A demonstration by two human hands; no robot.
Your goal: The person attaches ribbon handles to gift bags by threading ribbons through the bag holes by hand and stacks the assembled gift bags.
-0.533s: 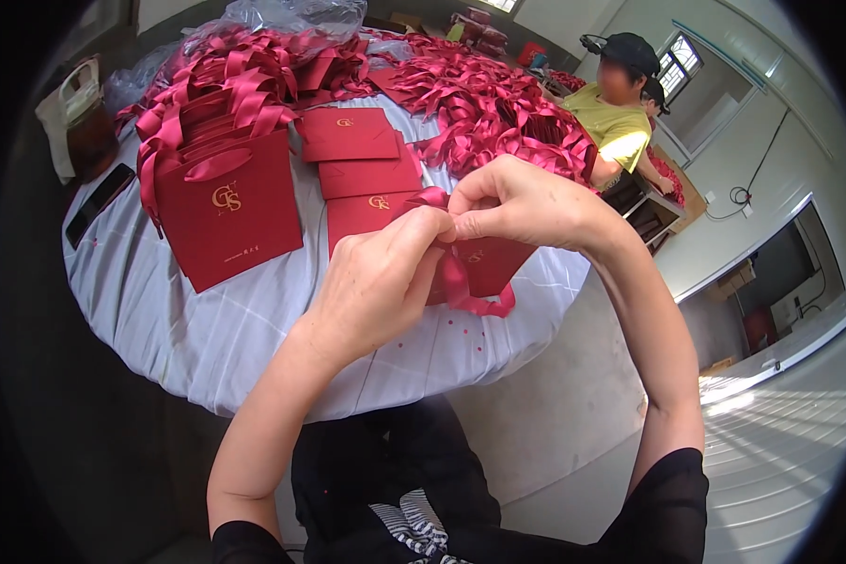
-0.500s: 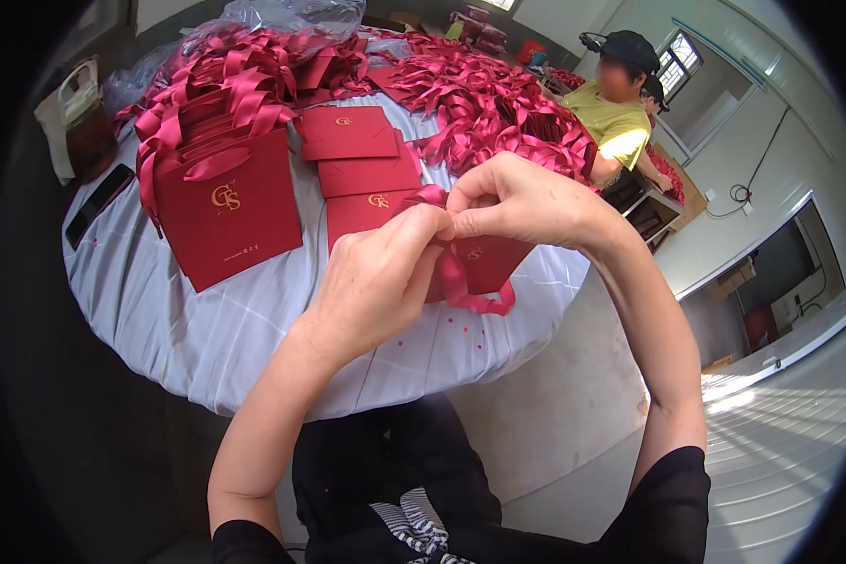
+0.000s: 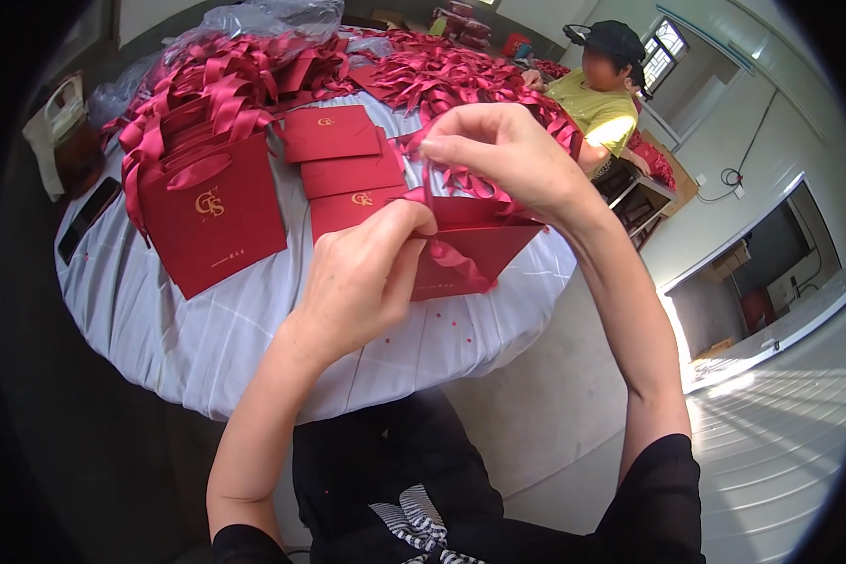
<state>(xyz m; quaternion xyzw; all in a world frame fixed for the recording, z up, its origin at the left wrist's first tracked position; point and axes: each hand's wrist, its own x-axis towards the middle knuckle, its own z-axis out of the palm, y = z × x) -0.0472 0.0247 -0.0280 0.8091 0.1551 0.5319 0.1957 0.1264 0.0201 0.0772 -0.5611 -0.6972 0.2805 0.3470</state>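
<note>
A dark red paper gift bag (image 3: 484,246) stands partly opened in front of me, with a shiny red ribbon (image 3: 461,263) looping down its front. My left hand (image 3: 371,277) is closed in a pinch at the bag's upper left edge, on the ribbon there; its fingertips partly hide what they grip. Above and to the right, my right hand (image 3: 503,155) pinches the ribbon's upper stretch, which runs between both hands. Flat red bags (image 3: 352,174) lie overlapped just beyond my left hand. To the left stands a row of upright red bags (image 3: 218,216) with ribbon handles.
A white cloth (image 3: 226,348) covers the round table. Heaps of red ribboned bags (image 3: 442,80) fill its far side, beside clear plastic wrapping (image 3: 282,17). At the left edge lie a phone (image 3: 89,221) and a tote bag (image 3: 61,141). A person in yellow (image 3: 587,103) sits at the far right.
My hands have drawn apart: the right rose up and away with the ribbon, while the left stayed low by the bag. More of the bag's open top now shows.
</note>
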